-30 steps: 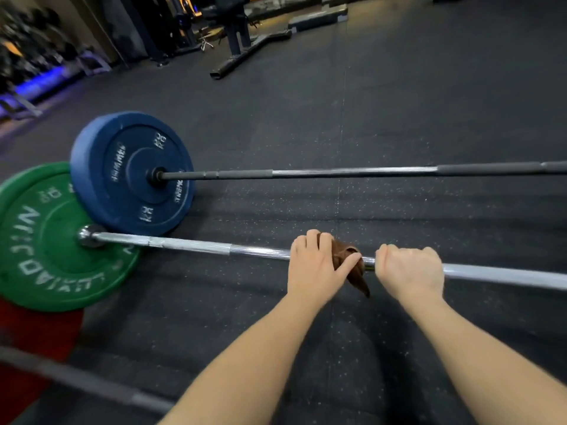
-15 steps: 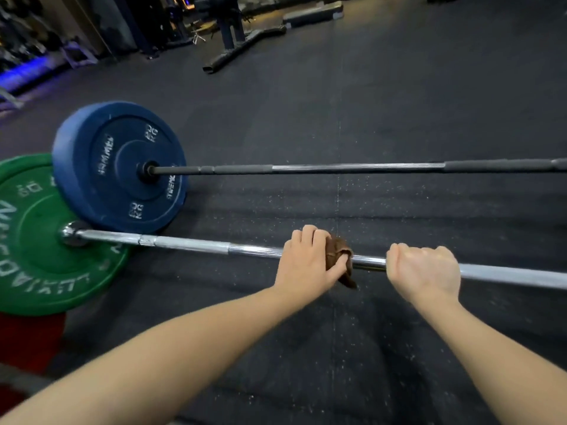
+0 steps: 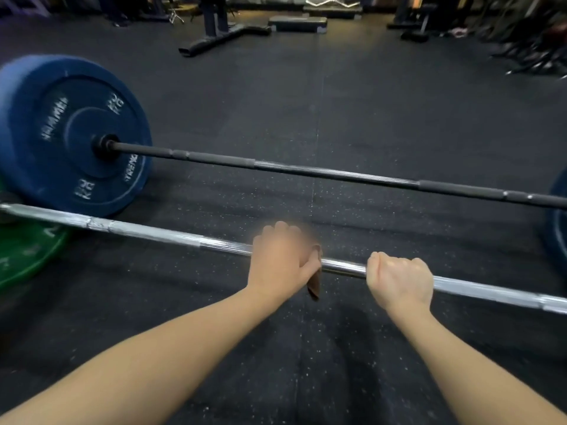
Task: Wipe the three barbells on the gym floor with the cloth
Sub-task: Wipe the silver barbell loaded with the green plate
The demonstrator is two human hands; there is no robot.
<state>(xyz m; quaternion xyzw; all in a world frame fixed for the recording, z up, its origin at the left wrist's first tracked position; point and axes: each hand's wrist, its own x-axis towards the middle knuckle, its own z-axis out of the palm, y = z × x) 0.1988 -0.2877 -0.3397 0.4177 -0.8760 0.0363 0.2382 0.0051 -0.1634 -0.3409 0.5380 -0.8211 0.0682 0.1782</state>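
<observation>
The dark speckled rubber gym floor carries everything. Two barbells are seen on it, both lying across from the left edge to the right edge, well apart from each other. The farther one is a black steel barbell with a bright ribbed middle part. The nearer one is a silver chrome barbell.

Three weight plates are seen. Two are blue rubber plates on the black bar: one big blue plate at the left edge, and the rim of a second blue plate at the right edge. One green rubber plate sits on the left end of the chrome bar, partly cut by the picture.

Both hands are on the chrome bar, near its middle. The left hand, a little blurred, is curled over the bar and clamps the cloth against it. The right hand is closed round the bare bar just beside, with a short piece of bar between them.

One small brown cloth is wrapped on the chrome bar under the left hand, and its corner hangs down below the thumb.
</observation>
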